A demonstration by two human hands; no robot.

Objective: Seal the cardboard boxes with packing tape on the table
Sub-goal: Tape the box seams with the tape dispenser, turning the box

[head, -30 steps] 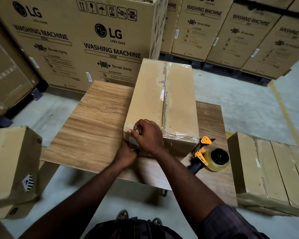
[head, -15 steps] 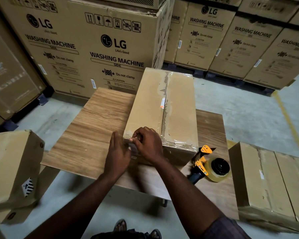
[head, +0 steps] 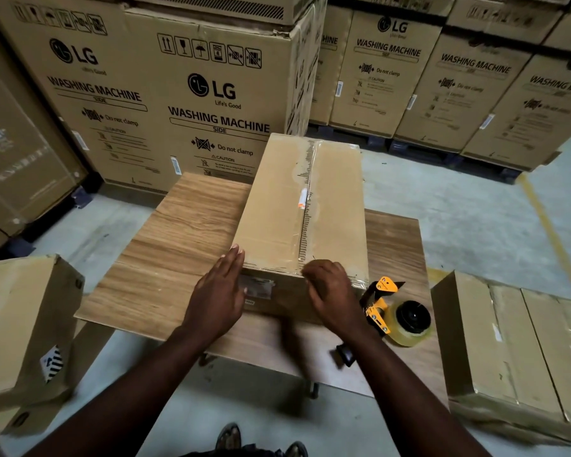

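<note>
cardboard box (head: 277, 209) lies lengthwise on the wooden table (head: 178, 258), long axis running away from the person, near end close to the table's front edge. clear tape (head: 311, 179) runs along its top centre seam, w/ more glossy tape across the near top edge. small pale label (head: 257, 286) on the near end face.

left hand (head: 216, 291): flat, fingers straight and together, palm against the box's near-left corner, fingertips reaching the top edge. right hand (head: 333, 291): fingers bent, knuckles up, resting on the near top edge just right of the seam; tips hidden, so can't tell if it's pinching tape or only pressing.

tape dispenser (head: 396, 315), orange frame w/ a clear roll, lies on the table just right of the box's near-right corner, beside the right wrist, not touched.

another taped box (head: 524, 351) sits right of the table, a smaller box (head: 20, 324) to the left. big lg washing machine cartons (head: 211, 94) stacked behind. grey floor (head: 459, 225) w/ a yellow line (head: 548, 232).
</note>
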